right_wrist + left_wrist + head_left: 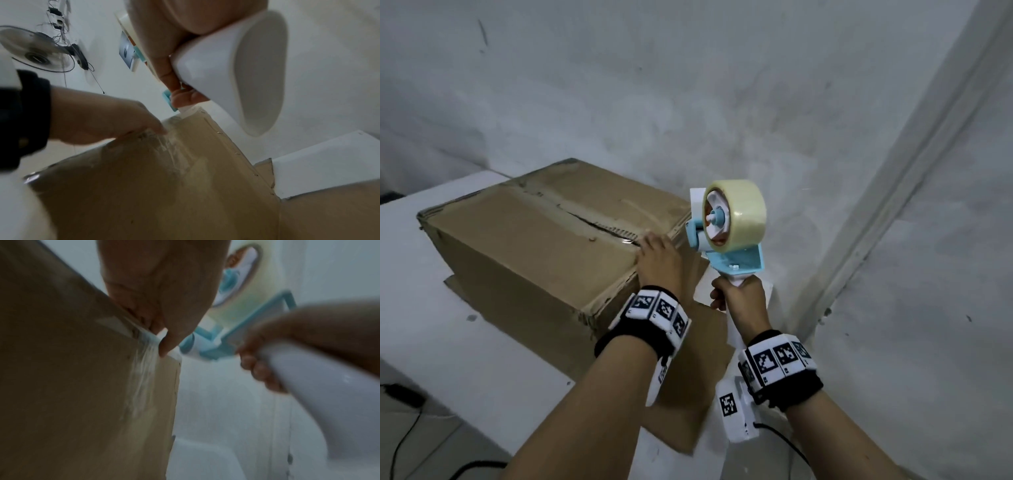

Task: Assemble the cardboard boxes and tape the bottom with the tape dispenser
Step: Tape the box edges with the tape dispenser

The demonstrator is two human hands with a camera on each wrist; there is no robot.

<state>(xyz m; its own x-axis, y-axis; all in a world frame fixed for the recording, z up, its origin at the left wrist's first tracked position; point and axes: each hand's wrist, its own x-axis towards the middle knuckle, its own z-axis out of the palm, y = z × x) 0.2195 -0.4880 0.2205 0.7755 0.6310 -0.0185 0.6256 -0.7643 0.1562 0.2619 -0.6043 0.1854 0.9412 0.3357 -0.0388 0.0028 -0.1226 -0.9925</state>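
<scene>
Two hands are in view, each with a black wrist strap carrying white marker tiles. The right hand (739, 301) is nearest, its fingers wrapped tight round the white handle of the one tape dispenser (726, 233); the blue and white frame stands up above the fist with a single roll of clear tape (743, 216) on its hub. In the right wrist view most of the dispenser is hidden behind the fist and the handle's blunt end.

Just to the left of that fist and slightly beyond it, the left hand (657, 260) lies on the near right corner of the one assembled box (541, 240). Its fingers bend over the top edge and its thumb presses a wrinkled strip of clear tape (144, 369) against the box's side. The strip runs down from under the thumb; how far it reaches along the top is hard to make out, and the left wrist view is blurred.

Beyond the left hand, the seam between the two top flaps stands slightly open. Under both forearms lies a flat piece of cardboard (688, 394), partly covered by the box. Everything sits on a white worktop (448, 342).

Far off in the right wrist view, one fan (39, 52) hangs on the wall, cut off at the picture's edge.
</scene>
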